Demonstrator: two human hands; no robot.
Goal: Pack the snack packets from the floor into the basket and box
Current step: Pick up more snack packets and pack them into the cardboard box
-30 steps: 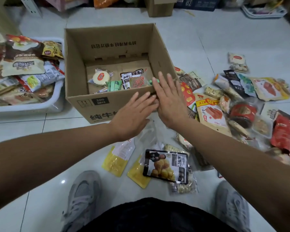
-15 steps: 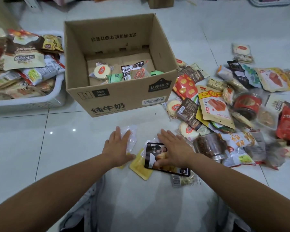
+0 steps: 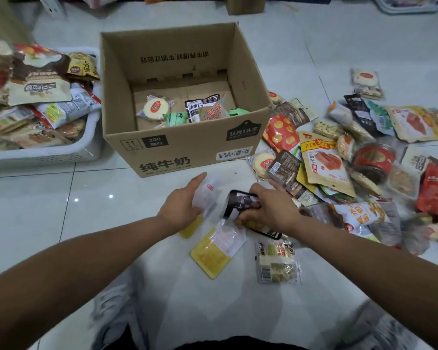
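An open cardboard box stands on the tiled floor with several small packets inside. A white basket heaped with snack bags sits to its left. My right hand grips a black packet and lifts its left edge off the floor. My left hand lies with fingers straight on a clear-and-yellow packet. A second yellow packet and a pale green bar packet lie just below my hands.
A wide pile of loose snack packets and a red-lidded jar spreads across the floor right of the box. My shoes are at the bottom. More boxes and trays line the far edge.
Both hands dropped from the box rim to the floor packets. My right hand has curled round the black packet and raised its edge; my left hand settled on the clear-and-yellow packet.
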